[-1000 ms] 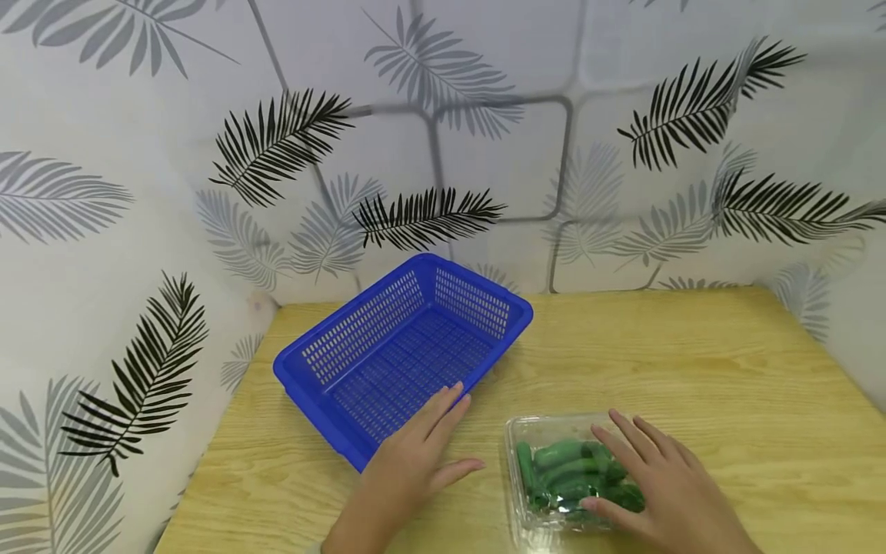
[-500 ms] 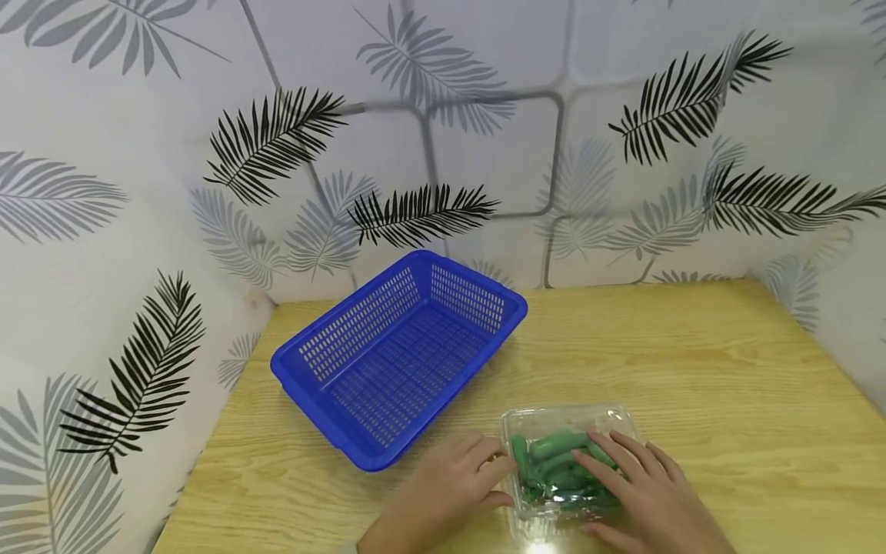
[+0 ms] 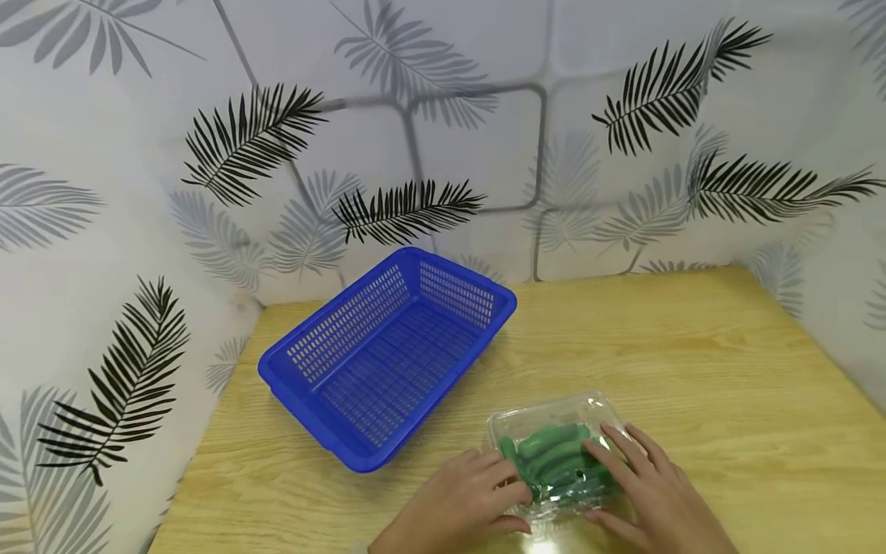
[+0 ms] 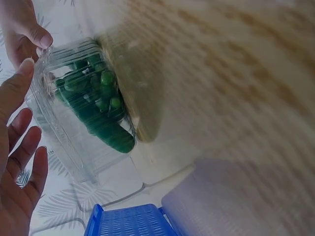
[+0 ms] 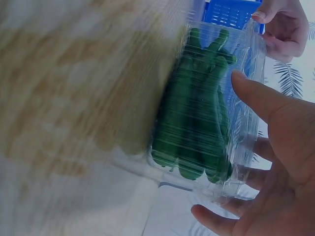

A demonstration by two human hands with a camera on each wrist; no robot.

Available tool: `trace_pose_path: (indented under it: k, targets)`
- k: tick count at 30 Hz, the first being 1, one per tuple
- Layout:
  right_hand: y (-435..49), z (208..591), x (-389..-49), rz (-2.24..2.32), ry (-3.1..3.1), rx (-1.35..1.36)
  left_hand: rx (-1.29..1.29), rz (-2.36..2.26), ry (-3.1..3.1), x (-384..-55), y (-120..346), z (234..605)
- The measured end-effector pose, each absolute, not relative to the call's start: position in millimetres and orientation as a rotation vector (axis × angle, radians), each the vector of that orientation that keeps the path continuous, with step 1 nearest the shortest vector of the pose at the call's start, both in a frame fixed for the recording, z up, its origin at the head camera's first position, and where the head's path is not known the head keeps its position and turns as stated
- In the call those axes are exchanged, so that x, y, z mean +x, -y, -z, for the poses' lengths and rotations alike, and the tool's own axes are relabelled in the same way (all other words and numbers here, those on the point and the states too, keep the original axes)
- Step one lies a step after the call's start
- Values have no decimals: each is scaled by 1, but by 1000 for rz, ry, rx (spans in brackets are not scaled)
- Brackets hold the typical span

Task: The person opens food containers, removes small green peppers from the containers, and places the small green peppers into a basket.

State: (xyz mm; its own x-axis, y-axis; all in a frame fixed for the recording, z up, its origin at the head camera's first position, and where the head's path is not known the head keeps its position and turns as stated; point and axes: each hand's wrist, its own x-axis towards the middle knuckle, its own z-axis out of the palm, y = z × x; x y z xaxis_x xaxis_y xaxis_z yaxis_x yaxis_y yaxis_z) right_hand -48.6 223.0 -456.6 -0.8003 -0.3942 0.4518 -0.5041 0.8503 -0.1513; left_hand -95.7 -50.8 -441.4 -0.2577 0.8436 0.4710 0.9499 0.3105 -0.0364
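A clear plastic clamshell box [image 3: 536, 410] stands on the table near its front, with its lid over several long green vegetables [image 3: 554, 446]; their exact kind is unclear. My left hand [image 3: 457, 496] is at the box's left edge, its fingers bent over the rim. In the left wrist view that thumb [image 4: 25, 68] is at the rim; the right wrist view shows the left hand [image 5: 288, 32] pinching a corner. Across the lid's right part lie the spread, fairly straight fingers of my right hand [image 3: 651, 492]. Its thumb [image 5: 251, 91] is beside the near rim.
A blue perforated basket [image 3: 388, 261] stands on the wood-patterned table [image 3: 657, 346], behind and to the left of the box. White cloth [image 3: 484, 46] with a leaf print hangs at the back and left.
My left hand has come from beside the basket's near edge to the box's left edge. The box is turned slightly. My right hand stays over the lid's right side.
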Motion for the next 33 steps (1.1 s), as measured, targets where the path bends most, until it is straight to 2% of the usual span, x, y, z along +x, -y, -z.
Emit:
trace_pose_path:
  k: [12,19,23,33]
  targets:
    - [-228,462,-46,-889,2666,485,-1611,432,2166,-93,49,445]
    - [-248,456,-38,-1578,2835,136,-1590,431,2152,-93,48,446]
    - [-261,457,-34,-1750,2841,-48,-1588,401,2162,-92,47,446]
    - [-279,467,-35,-2490,2422,6,-1590,324,2138,-95,46,447]
